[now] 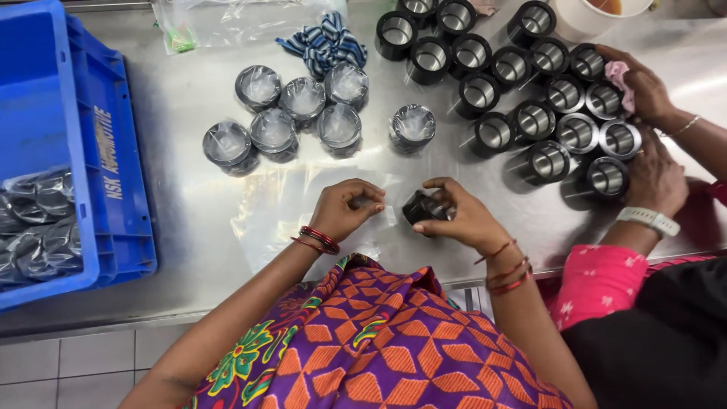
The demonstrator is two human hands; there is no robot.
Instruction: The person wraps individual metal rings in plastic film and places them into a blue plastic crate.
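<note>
My right hand [462, 216] grips a black metal cylinder sleeve [421, 206] just above the steel table [189, 250]. My left hand [347, 208] pinches the edge of a clear plastic bag [295, 204] that lies flat on the table beside the sleeve. Several sleeves wrapped in clear plastic [303, 113] stand in a cluster beyond my hands. Many bare black sleeves [522, 91] with shiny bores stand at the far right.
A blue plastic crate [76, 113] at the left holds wrapped sleeves. A co-worker's hands [651, 136] at the right touch the bare sleeves, one holding a pink cloth [619, 76]. A striped cloth [326, 42] and a pile of clear bags [227, 23] lie at the back.
</note>
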